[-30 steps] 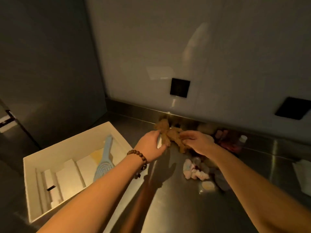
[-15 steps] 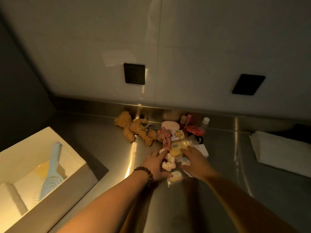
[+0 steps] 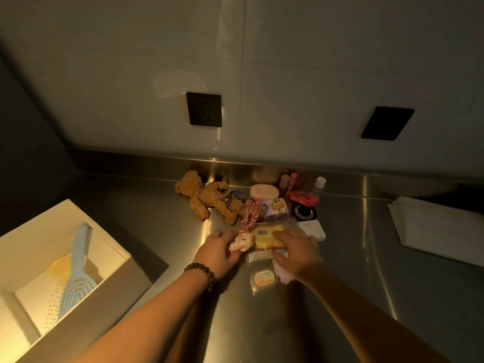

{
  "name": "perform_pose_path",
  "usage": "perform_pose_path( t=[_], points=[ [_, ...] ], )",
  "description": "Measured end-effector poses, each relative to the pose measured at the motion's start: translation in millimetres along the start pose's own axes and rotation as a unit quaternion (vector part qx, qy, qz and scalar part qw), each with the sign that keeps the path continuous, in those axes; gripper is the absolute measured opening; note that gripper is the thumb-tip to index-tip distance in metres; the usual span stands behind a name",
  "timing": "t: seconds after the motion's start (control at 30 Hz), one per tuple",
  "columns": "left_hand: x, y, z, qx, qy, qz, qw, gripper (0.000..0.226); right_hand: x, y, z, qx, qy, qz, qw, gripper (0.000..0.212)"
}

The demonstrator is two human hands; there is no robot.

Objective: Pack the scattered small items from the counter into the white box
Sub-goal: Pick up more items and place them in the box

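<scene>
The steel desk [image 3: 353,258] runs from its raised far edge under the wall to the near frame, with bare metal open between the white box [image 3: 115,273] at near left and the pile of small items at centre. To the far right lies a folded white cloth [image 3: 440,229], well apart from the pile. My box sits open, a pale blue hairbrush [image 3: 76,271] lying inside against its right wall. At the far edge of the pile, a brown teddy bear [image 3: 207,200] sprawls just beside a red-checked scrunchie [image 3: 248,218]. My left hand [image 3: 218,254], beaded bracelet [image 3: 201,273] at the wrist, curls around a small pink-and-white bundle [image 3: 242,243]. My right hand [image 3: 298,251] presses down, fingers spread, over a yellow packet [image 3: 264,235]; I cannot tell whether it grips it. A small round-cornered container [image 3: 263,280] lies nearest me, between my wrists.
</scene>
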State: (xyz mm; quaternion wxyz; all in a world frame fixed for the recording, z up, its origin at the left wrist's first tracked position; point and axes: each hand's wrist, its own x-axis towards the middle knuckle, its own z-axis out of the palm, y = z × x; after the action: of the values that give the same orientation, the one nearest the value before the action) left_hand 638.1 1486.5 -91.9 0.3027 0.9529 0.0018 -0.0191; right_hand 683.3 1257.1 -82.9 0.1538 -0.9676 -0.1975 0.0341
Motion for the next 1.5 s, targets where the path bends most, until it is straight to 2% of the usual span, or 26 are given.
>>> perform_pose_path(
  t=[0.07,0.13,0.23,0.3,0.43,0.6,0.87,0.97,1.17,1.33,1.5],
  points=[
    [-0.5,-4.3,-6.4,-0.002,0.015,-0.010,1.000,0.048,16.0,-3.5,-5.0,-0.005,-0.013,-0.018,1.000,0.061],
    [-0.6,-7.0,-12.0,0.000,0.028,-0.023,0.999,0.049,29.0,-8.2,-6.4,-0.004,-0.060,-0.039,0.997,0.079],
    [-0.6,-9.5,-18.6,-0.003,0.042,-0.035,0.999,0.049,43.2,-14.6,-2.7,-0.078,-0.126,-0.068,0.987,0.100],
    [-0.2,-11.2,-22.4,-0.003,0.048,-0.041,0.998,0.049,50.0,-16.8,-1.2,-0.129,-0.153,-0.075,0.977,0.104],
    [-1.5,-12.4,-28.6,-0.010,0.068,-0.048,0.996,0.049,52.4,-15.3,-3.8,-0.137,-0.163,-0.088,0.973,0.092],
    [-6.0,-7.0,-33.8,-0.025,0.083,-0.049,0.995,0.049,47.6,-21.7,-12.7,-0.119,-0.135,-0.103,0.978,0.082],
    [-21.1,3.6,-54.6,-0.031,0.121,-0.037,0.991,0.050,30.7,-45.3,-39.7,0.081,-0.090,-0.079,0.989,0.082],
    [-26.8,12.3,-78.9,-0.030,0.152,-0.022,0.988,0.052,31.2,-73.4,-65.6,0.144,-0.057,-0.118,0.981,0.081],
    [-55.7,5.7,-155.4,-0.004,0.257,-0.016,0.966,0.050,43.1,-151.9,-105.9,0.167,-0.012,-0.203,0.965,0.079],
    [-107.4,-39.7,-222.0,0.038,0.312,-0.083,0.946,0.049,61.6,-225.0,-102.2,0.158,-0.031,-0.260,0.952,0.080],
    [-162.1,-107.8,-251.3,0.065,0.285,-0.190,0.937,0.048,74.8,-291.0,-81.5,0.138,-0.049,-0.323,0.935,0.080]
  ],
)
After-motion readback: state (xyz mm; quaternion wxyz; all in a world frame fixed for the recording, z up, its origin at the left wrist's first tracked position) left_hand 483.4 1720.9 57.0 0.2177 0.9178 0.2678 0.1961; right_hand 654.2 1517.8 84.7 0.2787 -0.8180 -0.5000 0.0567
